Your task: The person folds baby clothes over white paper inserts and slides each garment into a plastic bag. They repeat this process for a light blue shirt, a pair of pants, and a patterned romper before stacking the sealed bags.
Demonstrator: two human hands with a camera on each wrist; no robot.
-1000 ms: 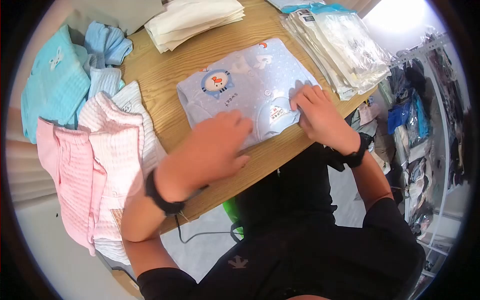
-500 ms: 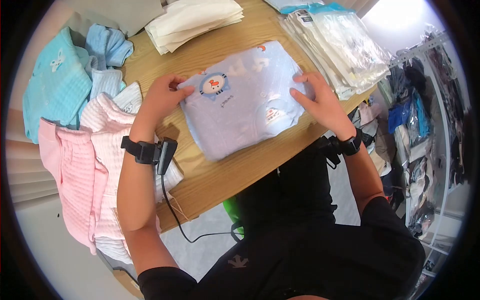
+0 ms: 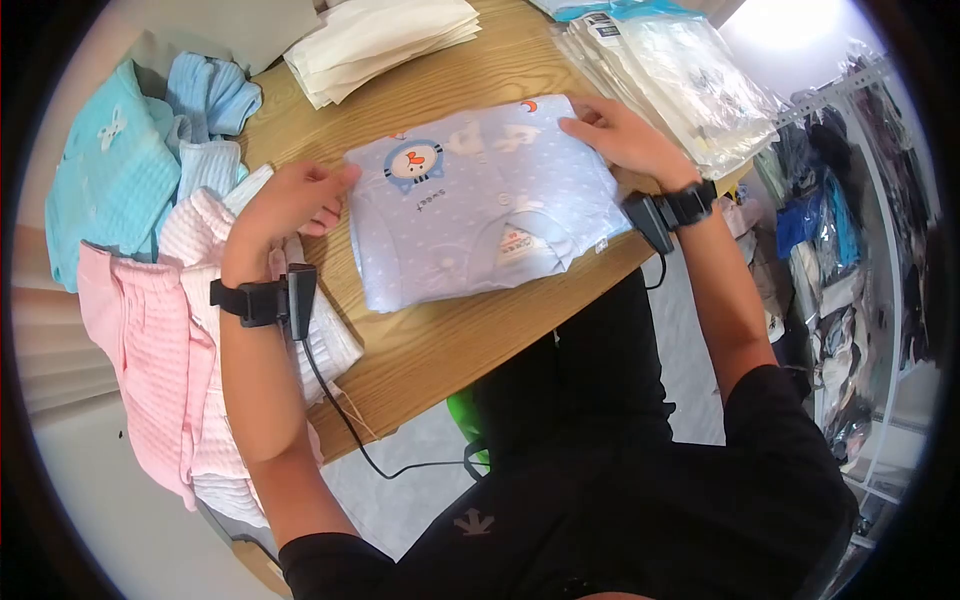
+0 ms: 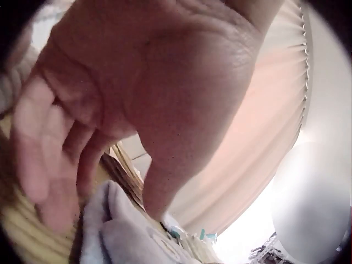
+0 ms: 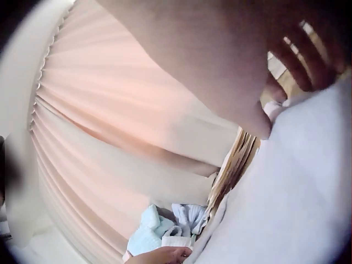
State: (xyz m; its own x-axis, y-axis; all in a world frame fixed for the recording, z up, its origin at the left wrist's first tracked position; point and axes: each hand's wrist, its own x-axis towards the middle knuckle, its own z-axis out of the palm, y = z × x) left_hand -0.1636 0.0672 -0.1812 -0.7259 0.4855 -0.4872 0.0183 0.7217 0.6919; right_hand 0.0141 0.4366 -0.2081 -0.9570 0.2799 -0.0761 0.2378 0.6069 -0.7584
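Observation:
A folded light-blue baby garment (image 3: 450, 235) with white dots, a cartoon animal face and snap buttons is spread over the wooden table in front of the person. The right hand (image 3: 630, 140) pinches its far right corner, thumb on top and the other fingers beneath. At the far left corner is the left hand (image 3: 290, 205), its thumb right at the fabric's edge. In the left wrist view, that hand's fingers (image 4: 55, 165) hang relaxed, and the garment's folded edge (image 4: 124, 236) shows between thumb and fingers. The right wrist view shows the right thumb (image 5: 256, 118) against the cloth.
Pink baby clothes (image 3: 150, 350) and a turquoise garment (image 3: 110, 180) are piled at the left. Cream paper sheets (image 3: 380, 45) are stacked at the back. Clear plastic packages (image 3: 680, 90) lie at the back right. A cable (image 3: 345, 425) hangs from the left wrist camera.
The left hand has moved from over the garment's front to its far left corner. The right hand has slid away from the near right edge to the far right corner. The garment has turned slightly.

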